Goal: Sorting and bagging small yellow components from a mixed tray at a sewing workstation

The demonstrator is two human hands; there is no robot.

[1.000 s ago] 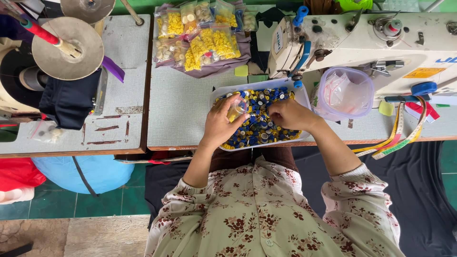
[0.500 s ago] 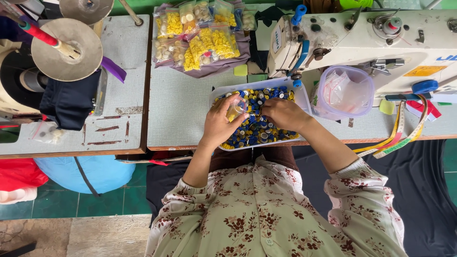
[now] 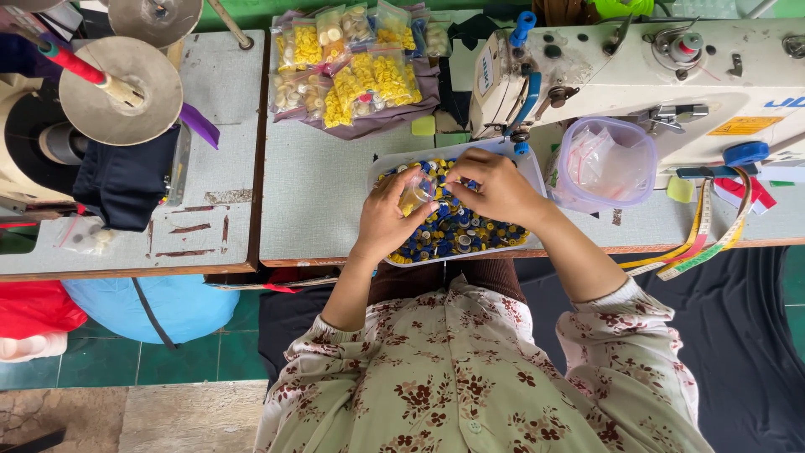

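At frame centre, my left hand (image 3: 387, 220) and right hand (image 3: 496, 186) pinched a small clear bag (image 3: 414, 195), light, limp and slippery, by its top edge over a tray (image 3: 527, 168) of buttons (image 3: 457, 225).

Both forearms reach forward from floral sleeves pushed up near the elbows, converging so the two hands almost meet. The left hand (image 3: 387, 220) is held palm inward, its fingers (image 3: 401, 186) curled and pinched together. The right hand (image 3: 496, 190) lies knuckles up, wrist slightly bent, its fingertips (image 3: 453, 181) bunched toward the left hand's.
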